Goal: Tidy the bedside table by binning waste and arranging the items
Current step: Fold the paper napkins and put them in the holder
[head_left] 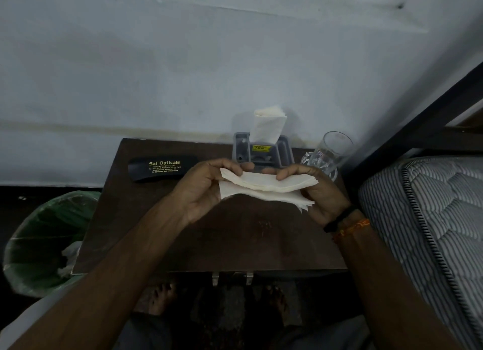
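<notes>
Holding one stack of white paper napkins above the dark brown wooden bedside table: your left hand and right hand each pinch an end, fingers curled over the top.

Counted: one black spectacle case with yellow lettering, small print illegible; one grey plastic napkin holder, partly hidden behind your hands; one clear drinking glass; one green-lined waste bin, contents dim.
</notes>
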The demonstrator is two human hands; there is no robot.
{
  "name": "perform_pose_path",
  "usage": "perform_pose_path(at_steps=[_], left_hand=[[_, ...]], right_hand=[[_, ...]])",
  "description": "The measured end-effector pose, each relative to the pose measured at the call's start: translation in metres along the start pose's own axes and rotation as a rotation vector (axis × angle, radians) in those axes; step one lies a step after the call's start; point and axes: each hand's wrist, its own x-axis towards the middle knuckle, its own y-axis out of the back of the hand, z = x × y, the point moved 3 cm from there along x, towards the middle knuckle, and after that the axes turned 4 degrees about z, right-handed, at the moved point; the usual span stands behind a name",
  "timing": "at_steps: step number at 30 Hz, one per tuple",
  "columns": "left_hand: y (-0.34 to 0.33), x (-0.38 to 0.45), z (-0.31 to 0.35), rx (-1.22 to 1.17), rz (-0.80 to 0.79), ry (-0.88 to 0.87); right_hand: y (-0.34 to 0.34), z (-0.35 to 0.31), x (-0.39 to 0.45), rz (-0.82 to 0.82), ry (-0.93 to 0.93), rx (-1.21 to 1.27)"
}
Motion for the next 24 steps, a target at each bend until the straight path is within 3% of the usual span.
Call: perform_pose_path(at_steps=[11, 19, 24], left_hand=[[0.008, 0.006, 0.003, 0.098, -0.012, -0.033], [0.015, 0.011, 0.004, 0.149, 0.0, -0.054], [0.014, 0.006, 0.008, 0.208, -0.004, -0.131]], right_hand=[[0.009, -0.002, 0.005, 0.051, -0.035, 0.129], [0.018, -0.001, 0.006, 0.087, -0.016, 0.085], [0.03, 0.002, 0.004, 0.111, -0.126, 0.192]])
